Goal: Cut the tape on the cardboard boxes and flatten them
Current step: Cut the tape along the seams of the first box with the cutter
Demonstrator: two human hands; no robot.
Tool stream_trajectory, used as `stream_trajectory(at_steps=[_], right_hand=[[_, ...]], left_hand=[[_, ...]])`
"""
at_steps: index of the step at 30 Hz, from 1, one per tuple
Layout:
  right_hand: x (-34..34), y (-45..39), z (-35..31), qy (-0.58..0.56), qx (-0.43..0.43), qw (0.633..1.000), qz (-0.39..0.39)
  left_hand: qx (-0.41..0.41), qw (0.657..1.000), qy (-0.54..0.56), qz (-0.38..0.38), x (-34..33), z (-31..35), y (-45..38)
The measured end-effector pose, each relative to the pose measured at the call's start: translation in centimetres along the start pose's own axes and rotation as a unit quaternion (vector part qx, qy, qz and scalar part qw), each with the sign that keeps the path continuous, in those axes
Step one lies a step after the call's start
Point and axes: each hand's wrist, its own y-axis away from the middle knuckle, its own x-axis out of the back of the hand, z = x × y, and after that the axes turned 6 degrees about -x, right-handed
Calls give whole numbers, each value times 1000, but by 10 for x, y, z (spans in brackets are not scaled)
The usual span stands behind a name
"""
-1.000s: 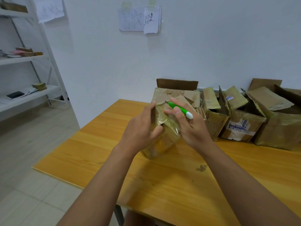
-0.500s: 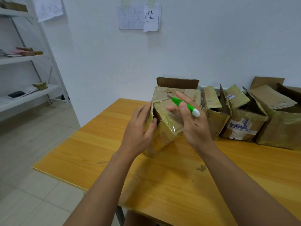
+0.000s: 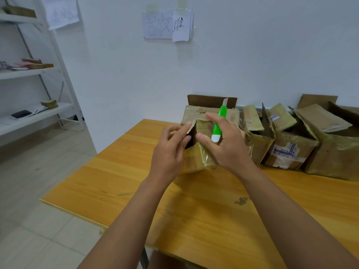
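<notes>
A: Where is the taped cardboard box [image 3: 196, 162]?
B: On the wooden surface [image 3: 120, 179], between both hands, one end gaping.
A: Grips?
B: Left hand [image 3: 168, 152] pinches a flap edge. Right hand [image 3: 226, 146] presses the box top, green utility knife [image 3: 218, 123] clamped between its fingers.

Wall paper [image 3: 167, 26]: handwritten "回收", "驻"; box label [image 3: 287, 152] unreadable.

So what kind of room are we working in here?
Probably a storeroom or packing room, not a home: opened, taped cardboard boxes line the wooden table against a bare wall, a metal shelving rack stands left, and handwritten paper signs are taped up.
</notes>
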Motion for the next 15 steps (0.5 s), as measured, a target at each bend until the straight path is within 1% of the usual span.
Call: stream_trajectory(at_steps=[2,4,6,9,12,14,15], right_hand=[[2,0,-3,5,-21,1000,1],[4,0,-7,-8,-43,999,9],[5,-1,-8,-35,-67,997,22],[6,-2,-9,-71,-90,992,46],[7,-3,-9,-92,-100,989,55],[7,-3,-7,-98,-104,988,57],[7,-2,-6,-98,-104,988,59]], left_hand=[[-13,1000,-2,15,-2,2,-3],[-3,999,32,33,-4,6,-7],[0,998,55,35,-6,11,-9],[-40,999,-4,20,-12,16,-5],[-77,997,-8,24,-18,13,9],[-72,997,-7,21,-21,12,17],[-53,998,4,15,-22,12,19]])
